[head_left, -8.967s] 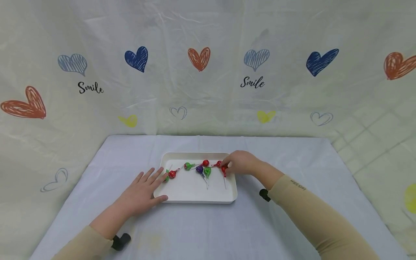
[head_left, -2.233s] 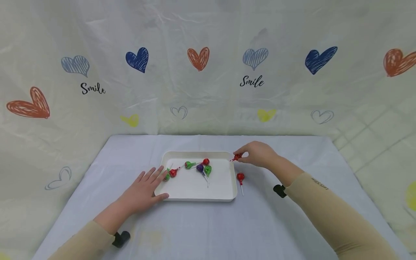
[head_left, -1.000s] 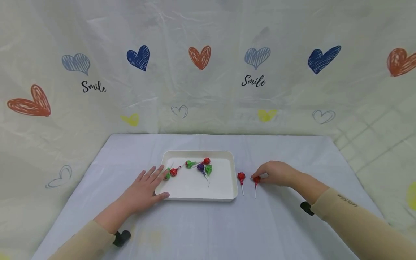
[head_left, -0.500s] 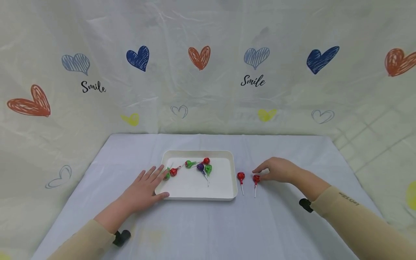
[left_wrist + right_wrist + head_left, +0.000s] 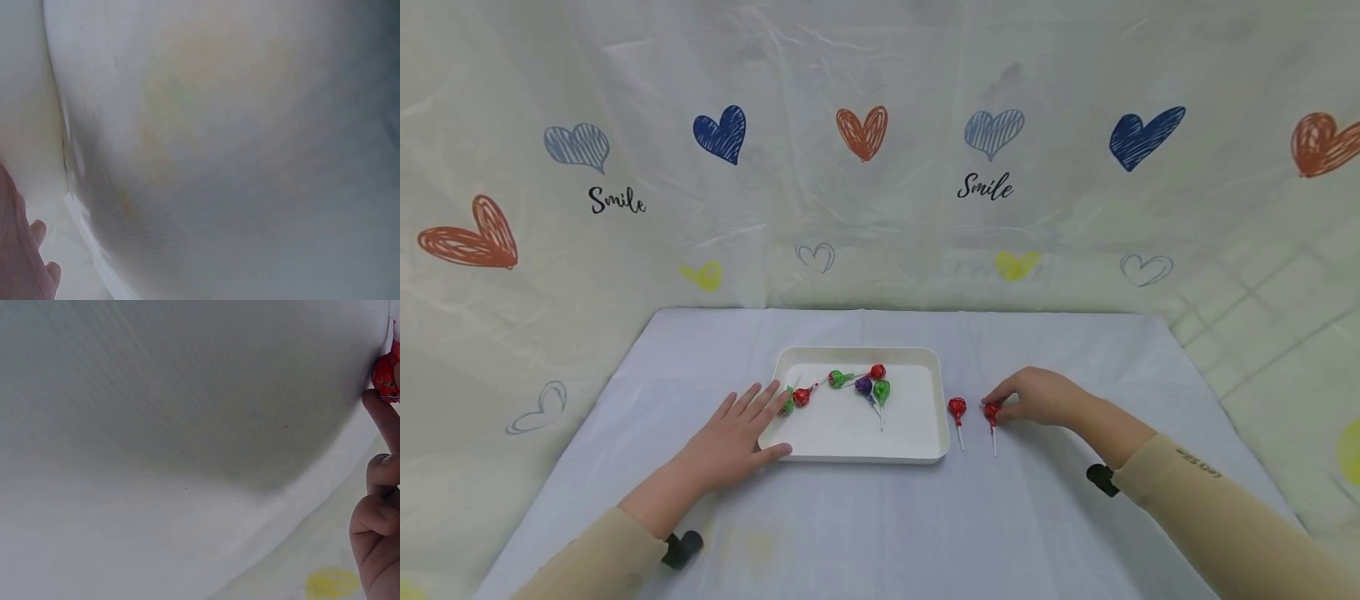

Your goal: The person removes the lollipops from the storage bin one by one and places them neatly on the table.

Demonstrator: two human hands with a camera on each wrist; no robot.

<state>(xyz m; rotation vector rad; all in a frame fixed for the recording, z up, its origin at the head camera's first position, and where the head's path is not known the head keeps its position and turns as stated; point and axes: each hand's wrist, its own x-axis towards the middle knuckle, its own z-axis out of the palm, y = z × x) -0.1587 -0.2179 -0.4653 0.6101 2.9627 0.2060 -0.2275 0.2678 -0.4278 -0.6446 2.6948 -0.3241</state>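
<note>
On the table right of the white tray (image 5: pixel 865 446), two red lollipops lie side by side, sticks toward the front. My right hand (image 5: pixel 1037 397) pinches the head of the outer red lollipop (image 5: pixel 991 412) between thumb and forefinger. In the right wrist view that wrapped red head (image 5: pixel 386 376) shows at the right edge beside a fingertip. The other red lollipop (image 5: pixel 957 407) lies untouched between hand and tray. My left hand (image 5: pixel 722 437) rests spread over the tray's left rim, fingers straight, partly hiding a green lollipop (image 5: pixel 786 407).
Inside the tray lie a red lollipop (image 5: pixel 801 397), a green one (image 5: pixel 837 379), another red one (image 5: pixel 877 372), a purple one (image 5: pixel 863 386) and a further green one (image 5: pixel 882 389). A white cloth (image 5: pixel 850 533) covers the table, and a heart-printed curtain (image 5: pixel 910 225) hangs behind.
Two red lollipops have gone from the tray's right side to the table. Half a second ago my right finger and thumb were spread apart; now they close on the outer lollipop. The left hand stays put.
</note>
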